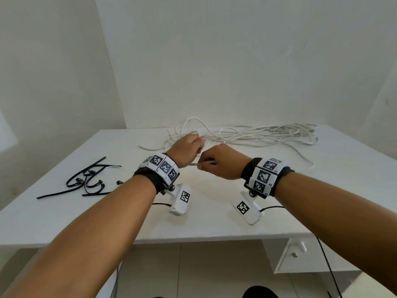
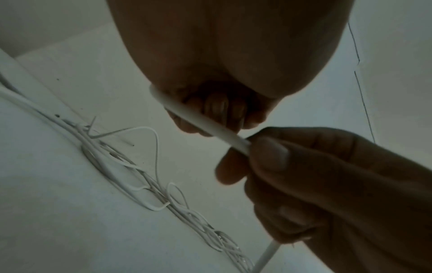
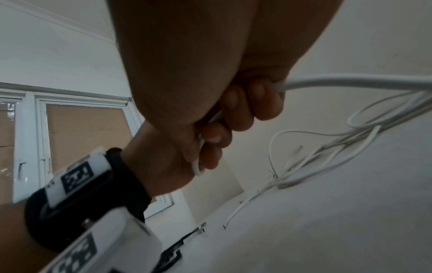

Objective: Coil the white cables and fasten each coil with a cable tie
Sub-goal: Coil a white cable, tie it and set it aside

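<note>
Both hands hover close together above the white table [image 1: 103, 222]. They share one white cable [image 1: 198, 164]. My left hand [image 1: 194, 147] curls its fingers round the cable [image 2: 198, 120], close to its end. My right hand [image 1: 209, 164] pinches the same cable [image 3: 350, 81] between thumb and fingers, and from it the cable trails off toward the pile. A loose tangle of white cables [image 1: 257, 134] sprawls along the table's far edge. Several black cable ties [image 1: 86, 179] lie on the table at the left. In the left wrist view the right hand [image 2: 268, 162] sits just beside the left fingers [image 2: 217, 110].
White walls stand behind and to the left of the table. A white drawer unit [image 1: 300, 261] sits under the table's right side. A black lead [image 1: 326, 265] hangs off the front edge. A window [image 3: 86, 133] shows in the right wrist view.
</note>
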`<state>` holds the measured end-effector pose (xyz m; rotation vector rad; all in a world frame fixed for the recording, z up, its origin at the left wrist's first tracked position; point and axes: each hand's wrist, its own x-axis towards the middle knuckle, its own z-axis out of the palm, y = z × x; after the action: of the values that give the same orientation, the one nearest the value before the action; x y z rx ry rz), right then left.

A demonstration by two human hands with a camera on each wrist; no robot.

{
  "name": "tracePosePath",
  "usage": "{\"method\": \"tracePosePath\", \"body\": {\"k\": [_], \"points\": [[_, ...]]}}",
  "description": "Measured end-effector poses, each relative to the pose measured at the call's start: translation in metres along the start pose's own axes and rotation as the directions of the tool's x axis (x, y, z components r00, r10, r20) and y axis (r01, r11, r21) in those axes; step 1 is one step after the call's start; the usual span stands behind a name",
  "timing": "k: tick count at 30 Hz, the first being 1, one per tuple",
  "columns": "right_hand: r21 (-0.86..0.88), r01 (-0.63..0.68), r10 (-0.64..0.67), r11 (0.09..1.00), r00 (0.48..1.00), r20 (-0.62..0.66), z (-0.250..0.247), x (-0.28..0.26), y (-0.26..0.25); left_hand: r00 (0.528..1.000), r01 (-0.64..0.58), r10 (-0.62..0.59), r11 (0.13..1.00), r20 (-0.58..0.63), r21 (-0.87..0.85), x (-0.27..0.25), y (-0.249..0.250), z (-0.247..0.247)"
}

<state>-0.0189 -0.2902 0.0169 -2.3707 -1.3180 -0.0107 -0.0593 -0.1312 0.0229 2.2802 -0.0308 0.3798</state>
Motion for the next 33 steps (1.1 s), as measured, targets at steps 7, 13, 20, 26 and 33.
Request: {"method": "tracePosePath", "body": {"k": [7,13,20,26,33], "points": [[0.016,0.046,-0.044,0.999,0.996,-0.083,-0.032,0.002,0.006,0.974,0.048,-0.066,0.995,0.218,0.085,0.002,-0.014,-0.001],[0.025,0.041,-0.039,0.999,0.995,-0.089,-0.054,0.0,0.008,0.972,0.029,-0.034,0.999,0.234,0.024,0.001,-0.011,0.001],[0.089,0.051,-0.041,0.995,0.993,-0.113,-0.075,0.006,0.009,0.977,0.122,-0.038,0.908,0.211,-0.402,-0.01,-0.001,0.009],[0.318,0.03,0.039,0.948,0.977,-0.209,-0.074,0.013,0.028,0.971,0.124,0.023,0.802,0.237,-0.585,-0.023,0.012,0.01],[0.738,0.064,0.091,0.672,0.982,-0.168,-0.047,0.023,0.028,0.982,0.006,0.138,0.656,0.128,-0.754,-0.021,0.031,-0.003]]}}
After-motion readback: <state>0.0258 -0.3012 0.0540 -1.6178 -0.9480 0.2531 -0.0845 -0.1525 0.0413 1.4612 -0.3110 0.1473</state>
